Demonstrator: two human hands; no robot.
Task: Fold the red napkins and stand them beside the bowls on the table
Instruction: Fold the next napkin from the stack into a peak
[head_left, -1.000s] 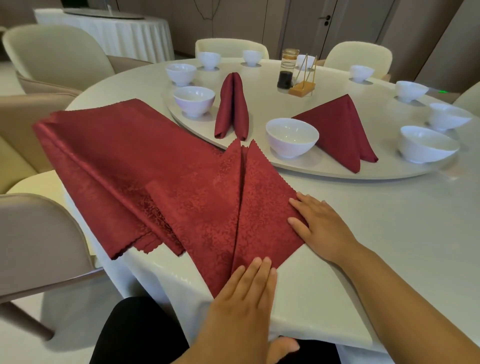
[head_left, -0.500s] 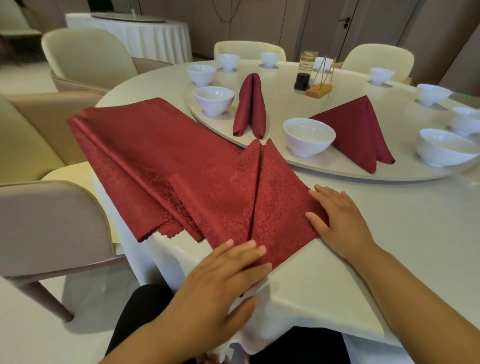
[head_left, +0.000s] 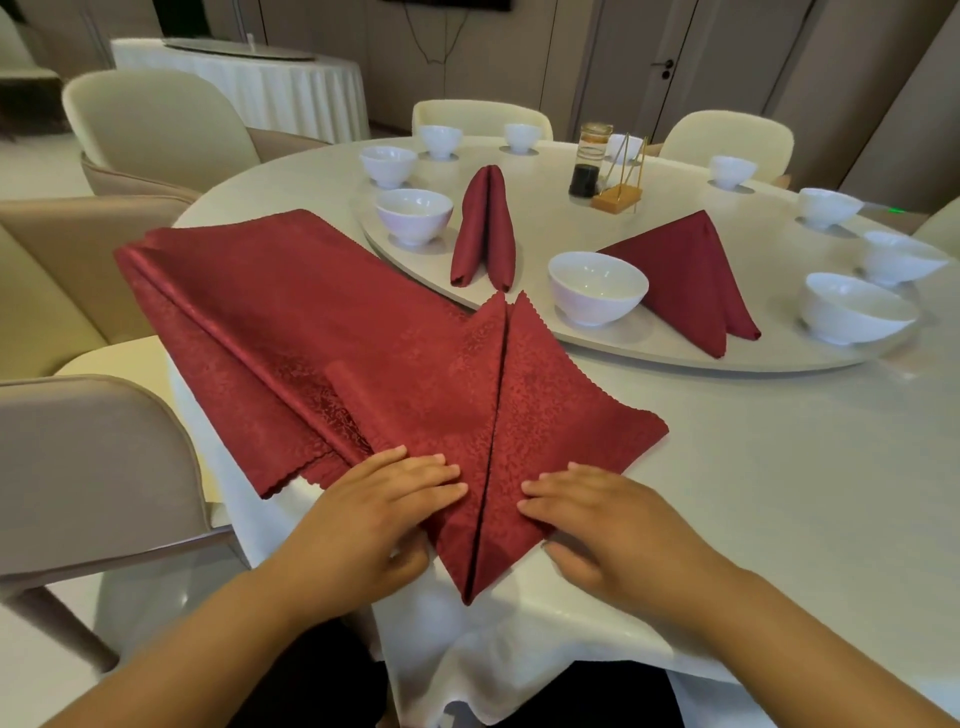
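Napkin (head_left: 545, 405) lies flat, low-centre on the worktop (head_left: 779, 467), kite-shaped, partly over the stack (head_left: 249, 312) at frame left. L hand (head_left: 374, 514) & R hand (head_left: 608, 525): grip spread flat, fingers straight, pressing the flaps either side of the seam. Best approach, I'd say: edges butted, no overlap, crease from tip outward w/ even pressure. Tip sits at the worktop edge, so support it.
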